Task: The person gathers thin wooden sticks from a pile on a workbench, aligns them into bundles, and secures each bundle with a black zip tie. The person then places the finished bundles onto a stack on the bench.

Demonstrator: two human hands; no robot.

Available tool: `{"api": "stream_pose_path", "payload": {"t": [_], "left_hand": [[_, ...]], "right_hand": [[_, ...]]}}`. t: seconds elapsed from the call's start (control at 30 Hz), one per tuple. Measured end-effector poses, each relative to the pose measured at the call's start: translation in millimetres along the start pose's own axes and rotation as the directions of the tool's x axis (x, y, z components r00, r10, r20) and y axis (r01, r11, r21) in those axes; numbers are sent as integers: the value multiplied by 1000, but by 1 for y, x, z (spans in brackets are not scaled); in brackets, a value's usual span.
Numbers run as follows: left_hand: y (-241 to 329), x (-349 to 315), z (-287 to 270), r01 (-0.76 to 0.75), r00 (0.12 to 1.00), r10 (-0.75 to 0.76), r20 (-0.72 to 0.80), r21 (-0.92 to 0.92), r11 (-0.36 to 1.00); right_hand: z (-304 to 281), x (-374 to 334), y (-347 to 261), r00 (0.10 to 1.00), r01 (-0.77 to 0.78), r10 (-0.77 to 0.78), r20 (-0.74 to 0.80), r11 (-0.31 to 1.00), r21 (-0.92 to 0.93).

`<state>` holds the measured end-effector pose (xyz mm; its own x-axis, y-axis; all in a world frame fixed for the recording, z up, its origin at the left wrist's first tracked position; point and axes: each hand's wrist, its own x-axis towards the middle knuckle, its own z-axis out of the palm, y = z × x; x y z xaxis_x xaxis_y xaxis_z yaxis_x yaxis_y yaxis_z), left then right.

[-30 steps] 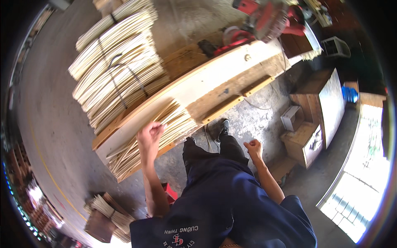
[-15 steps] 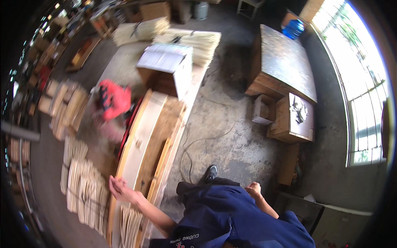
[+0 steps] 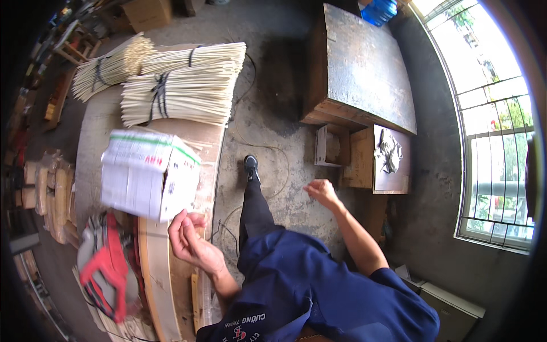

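My left hand (image 3: 194, 242) is near the front corner of a white cardboard box (image 3: 134, 185) on the long workbench. Its fingers are loosely bent and apart, with nothing in them; whether a fingertip touches the box I cannot tell. Over the floor on the right hangs my right hand (image 3: 323, 194), its fingers curled in and no object showing. Beyond the box, bundles of thin pale sticks (image 3: 179, 94) lie on the bench, tied with black bands. Below the box runs a long wooden trough (image 3: 156, 273), partly hidden by the box and my left arm.
A red and grey garment (image 3: 111, 268) shows left of the trough; whether someone wears it I cannot tell. A large wooden cabinet (image 3: 367, 68) and a smaller one with a crumpled cloth (image 3: 388, 151) line the right side. A cable (image 3: 285, 165) crosses the concrete floor (image 3: 273, 208).
I have stepped forward along the bench, so the box and stick bundles appear closer. My left hand went from over the trough to beside the box; my right hand swung forward.
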<state>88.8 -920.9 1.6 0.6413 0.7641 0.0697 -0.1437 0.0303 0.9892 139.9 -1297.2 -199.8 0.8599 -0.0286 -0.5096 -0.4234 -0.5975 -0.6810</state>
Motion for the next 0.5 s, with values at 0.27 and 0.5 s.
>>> {"api": "stream_pose_path", "payload": {"t": [0.27, 0.5], "left_hand": [[-45, 217, 262, 121, 964, -134, 229, 67, 990], [-102, 381, 514, -84, 892, -27, 452, 224, 971]], "right_hand": [[-106, 138, 3, 890, -361, 418, -183, 890, 279], [-135, 262, -8, 779, -592, 595, -197, 802, 78]]}}
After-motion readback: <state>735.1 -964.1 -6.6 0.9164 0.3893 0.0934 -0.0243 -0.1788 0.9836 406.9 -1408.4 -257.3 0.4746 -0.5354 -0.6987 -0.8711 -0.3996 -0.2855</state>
